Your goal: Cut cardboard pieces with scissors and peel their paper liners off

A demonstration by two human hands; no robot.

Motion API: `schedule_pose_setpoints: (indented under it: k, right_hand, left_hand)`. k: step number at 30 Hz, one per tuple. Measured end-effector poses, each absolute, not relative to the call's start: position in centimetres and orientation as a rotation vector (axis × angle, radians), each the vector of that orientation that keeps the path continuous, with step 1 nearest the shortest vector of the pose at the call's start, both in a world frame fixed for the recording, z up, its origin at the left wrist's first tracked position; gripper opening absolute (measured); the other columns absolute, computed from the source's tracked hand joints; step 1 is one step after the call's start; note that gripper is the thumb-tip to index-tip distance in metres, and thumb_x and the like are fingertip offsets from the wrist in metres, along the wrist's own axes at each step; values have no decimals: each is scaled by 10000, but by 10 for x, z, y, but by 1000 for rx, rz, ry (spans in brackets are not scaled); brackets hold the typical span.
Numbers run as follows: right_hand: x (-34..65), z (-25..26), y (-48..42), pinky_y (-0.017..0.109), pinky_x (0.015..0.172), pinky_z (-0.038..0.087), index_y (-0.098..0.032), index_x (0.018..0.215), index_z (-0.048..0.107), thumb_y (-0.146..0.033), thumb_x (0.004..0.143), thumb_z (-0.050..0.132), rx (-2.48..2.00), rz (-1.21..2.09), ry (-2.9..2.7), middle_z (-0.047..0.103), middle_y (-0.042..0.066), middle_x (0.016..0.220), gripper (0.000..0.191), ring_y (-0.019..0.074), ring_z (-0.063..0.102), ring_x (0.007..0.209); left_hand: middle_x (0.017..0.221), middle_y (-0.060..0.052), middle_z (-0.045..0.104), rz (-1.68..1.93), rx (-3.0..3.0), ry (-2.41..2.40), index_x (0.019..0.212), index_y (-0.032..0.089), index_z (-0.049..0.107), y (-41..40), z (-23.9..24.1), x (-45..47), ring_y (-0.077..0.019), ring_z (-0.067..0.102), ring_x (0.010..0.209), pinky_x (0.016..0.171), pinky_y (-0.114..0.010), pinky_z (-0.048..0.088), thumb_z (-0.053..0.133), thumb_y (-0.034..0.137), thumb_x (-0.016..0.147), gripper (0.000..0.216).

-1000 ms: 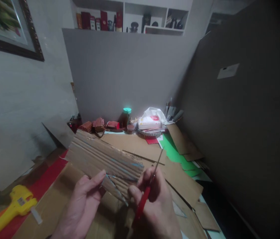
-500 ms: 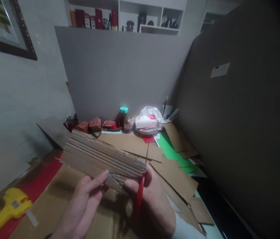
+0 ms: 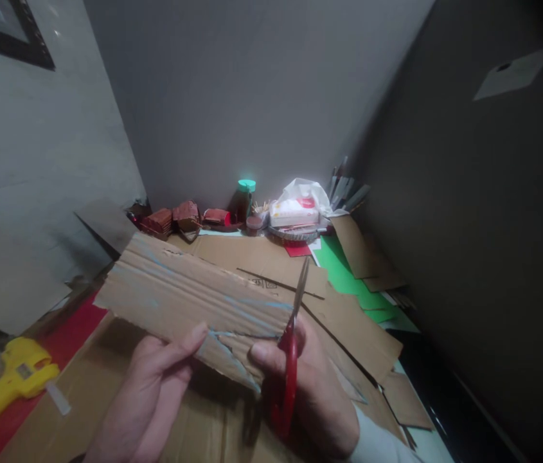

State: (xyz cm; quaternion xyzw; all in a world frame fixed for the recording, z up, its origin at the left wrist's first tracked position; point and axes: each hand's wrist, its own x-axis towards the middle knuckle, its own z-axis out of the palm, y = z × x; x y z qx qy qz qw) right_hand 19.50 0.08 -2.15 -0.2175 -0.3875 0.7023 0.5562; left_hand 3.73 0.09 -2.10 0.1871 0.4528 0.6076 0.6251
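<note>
Cardboard, ridged, blue-marked, cut edge ragged

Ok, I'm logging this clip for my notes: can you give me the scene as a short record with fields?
left hand: holds the cardboard piece by its near edge, thumb on top
right hand: grips red scissors, blades at the cardboard's right end
cardboard: corrugated, with blue marks, lifted above the table
table: covered with cardboard sheets
left side: yellow glue gun on red paper
back: green-capped jar, tissue pack
</note>
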Motion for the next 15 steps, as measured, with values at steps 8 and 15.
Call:
schedule_pose_setpoints:
  k: [8,15]
  right_hand:
    - [198,-35,9,427,970,478,-213,1112,626,-184,710,797,-606,1624,-909,713,58,1086,438,267,660,1056]
    - [194,-39,11,377,821,537,-253,1150,593,-328,680,850,-696,1579,-916,716,47,1055,541,279,667,1014]
  left_hand:
    - [651,-3,716,1397,377,1039,615,171,720,1,-25,39,-104,617,519,544,-171,554,847,140,594,133]
    - [892,-25,770,1354,322,981,877,201,748,-1,-29,38,-156,720,754,773,-234,588,767,109,704,197]
